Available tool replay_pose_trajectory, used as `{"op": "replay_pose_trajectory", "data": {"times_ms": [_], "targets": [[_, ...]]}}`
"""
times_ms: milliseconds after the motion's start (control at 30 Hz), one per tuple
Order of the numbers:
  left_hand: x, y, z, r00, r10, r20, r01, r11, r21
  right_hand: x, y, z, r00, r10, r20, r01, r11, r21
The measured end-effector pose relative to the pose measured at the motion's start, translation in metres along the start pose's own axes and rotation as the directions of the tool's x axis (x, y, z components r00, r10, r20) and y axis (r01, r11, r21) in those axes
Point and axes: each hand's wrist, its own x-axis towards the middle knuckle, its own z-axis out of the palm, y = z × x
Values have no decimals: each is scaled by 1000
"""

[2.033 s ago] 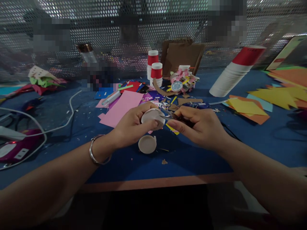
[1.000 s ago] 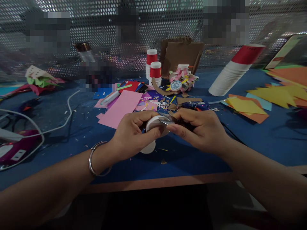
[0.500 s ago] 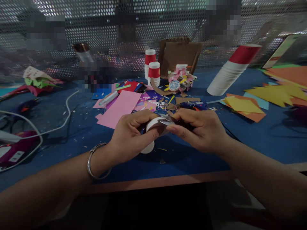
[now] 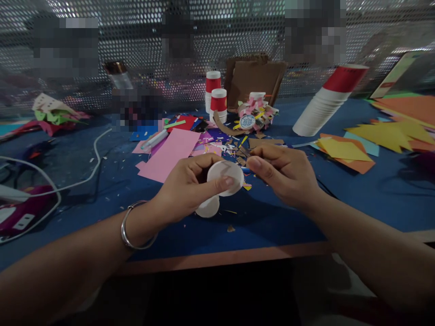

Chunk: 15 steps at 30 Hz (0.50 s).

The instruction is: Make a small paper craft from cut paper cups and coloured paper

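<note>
Between the thumb and fingers of my left hand is a round white paper cup base, its flat face turned toward me. My left thumb lies across that face. My right hand is closed just right of the cup base, its thumb pressed against the bent index finger. It seems to keep hold of the scissors, though their blades are hidden now. A small blue part shows by the right fingertips. Below my left hand, a second white paper disc lies on the blue table.
Pink paper and many scraps lie beyond my hands. Stacked red-and-white cups stand behind, near cardboard. A leaning cup stack and coloured paper are at right; a white cable runs at left.
My left hand has turned the cup base so its flat face shows. My right hand has shifted slightly right and away from it, and the metal blades have gone out of sight.
</note>
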Motion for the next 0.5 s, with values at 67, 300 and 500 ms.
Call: {"op": "replay_pose_trajectory", "data": {"times_ms": [67, 300, 500], "targets": [[1, -2, 0, 1000, -16, -11, 15, 999, -43, 1, 0, 0, 1000, 16, -3, -16, 1000, 9], [-1, -1, 0, 989, -133, -72, 124, 986, -110, 2, 11, 6, 988, 81, 133, -104, 979, 176], [-2, 7, 7, 973, -222, -69, 201, 952, -233, 1, 18, 10, 978, 93, 188, -149, 939, 311]]}}
